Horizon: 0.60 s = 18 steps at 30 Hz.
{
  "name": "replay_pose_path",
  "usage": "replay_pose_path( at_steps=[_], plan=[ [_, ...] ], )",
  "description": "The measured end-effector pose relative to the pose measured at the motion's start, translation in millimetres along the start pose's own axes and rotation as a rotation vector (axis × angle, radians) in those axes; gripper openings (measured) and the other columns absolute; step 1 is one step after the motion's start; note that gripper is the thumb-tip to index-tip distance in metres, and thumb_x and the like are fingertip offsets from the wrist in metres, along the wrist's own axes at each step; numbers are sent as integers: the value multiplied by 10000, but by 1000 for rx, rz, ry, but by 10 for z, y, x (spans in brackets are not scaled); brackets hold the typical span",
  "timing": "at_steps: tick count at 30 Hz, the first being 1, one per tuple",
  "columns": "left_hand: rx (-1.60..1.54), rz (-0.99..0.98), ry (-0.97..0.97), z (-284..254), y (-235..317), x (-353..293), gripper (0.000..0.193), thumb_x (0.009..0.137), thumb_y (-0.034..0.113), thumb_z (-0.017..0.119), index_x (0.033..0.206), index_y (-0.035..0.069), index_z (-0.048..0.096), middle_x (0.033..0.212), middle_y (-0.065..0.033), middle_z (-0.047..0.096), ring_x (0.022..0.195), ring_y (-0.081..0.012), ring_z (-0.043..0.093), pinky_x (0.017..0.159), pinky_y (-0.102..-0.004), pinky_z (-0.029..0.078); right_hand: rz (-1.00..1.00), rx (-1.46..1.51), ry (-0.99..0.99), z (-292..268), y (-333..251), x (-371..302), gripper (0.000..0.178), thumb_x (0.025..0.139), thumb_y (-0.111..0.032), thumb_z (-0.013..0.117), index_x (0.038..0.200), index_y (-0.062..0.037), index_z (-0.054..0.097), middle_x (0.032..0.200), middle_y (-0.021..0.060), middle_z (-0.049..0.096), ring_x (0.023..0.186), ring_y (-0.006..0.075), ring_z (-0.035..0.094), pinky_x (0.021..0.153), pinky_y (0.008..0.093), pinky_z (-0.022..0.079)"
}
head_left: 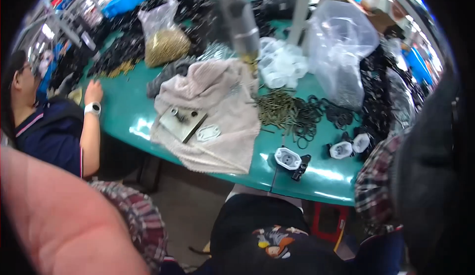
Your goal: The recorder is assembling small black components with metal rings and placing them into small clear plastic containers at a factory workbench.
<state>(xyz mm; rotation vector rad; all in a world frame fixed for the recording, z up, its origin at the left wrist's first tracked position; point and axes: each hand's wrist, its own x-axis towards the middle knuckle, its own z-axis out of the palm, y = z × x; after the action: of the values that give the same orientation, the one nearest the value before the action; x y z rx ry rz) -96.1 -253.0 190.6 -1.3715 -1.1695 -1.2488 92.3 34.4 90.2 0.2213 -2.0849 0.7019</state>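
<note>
My left hand (64, 215) looms large and blurred at the lower left, very close to the camera, its fingers out of the picture. At the right edge my right hand (430, 171) is a dark, shadowed shape above a plaid cuff, and its fingers cannot be made out. Neither hand touches the table. A white-rimmed housing with a black fitting (288, 158) lies near the table's front edge. Two similar housings (341, 150) sit farther right. On a beige towel (222, 151) rest a metal block (181, 124) and a flat white gasket-like plate (209, 133).
Brass-coloured pins (277, 109) and black rings (307, 121) lie piled on the green table (121, 97). Behind stand a metal cylinder (237, 20), a bag of brass parts (166, 47) and a clear bag (339, 42). A co-worker's hand (94, 92) reaches the table's left side.
</note>
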Motion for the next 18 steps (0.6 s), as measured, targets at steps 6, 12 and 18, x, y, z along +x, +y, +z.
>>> replay_pose_path(
  at_steps=[6,12,18],
  plan=[
    [630,-436,71,-176,25,-615,413,793,247,556,1115,1,472,1123,-187,450,1017,-333,473,871,-414,397,-91,319,-99,886,352,699,608,809,-425,555,1291,-109,360,1261,229,394,1207,375,344,1003,511,228],
    [1159,-1719,-696,-971,1798,-3380,512,705,271,631,1153,65,495,1240,-229,387,1102,-380,422,884,-440,393,-294,519,-164,1726,65,1209,617,808,-429,556,1297,-112,352,1268,231,386,1210,375,341,1004,512,227],
    [1018,-1611,-1021,-1271,2806,-4296,516,731,504,448,1062,127,568,1092,-95,553,1040,-286,491,864,-544,328,-559,581,15,2522,-984,1733,626,806,-433,557,1302,-115,344,1275,233,377,1213,375,338,1004,512,226]
  ],
)
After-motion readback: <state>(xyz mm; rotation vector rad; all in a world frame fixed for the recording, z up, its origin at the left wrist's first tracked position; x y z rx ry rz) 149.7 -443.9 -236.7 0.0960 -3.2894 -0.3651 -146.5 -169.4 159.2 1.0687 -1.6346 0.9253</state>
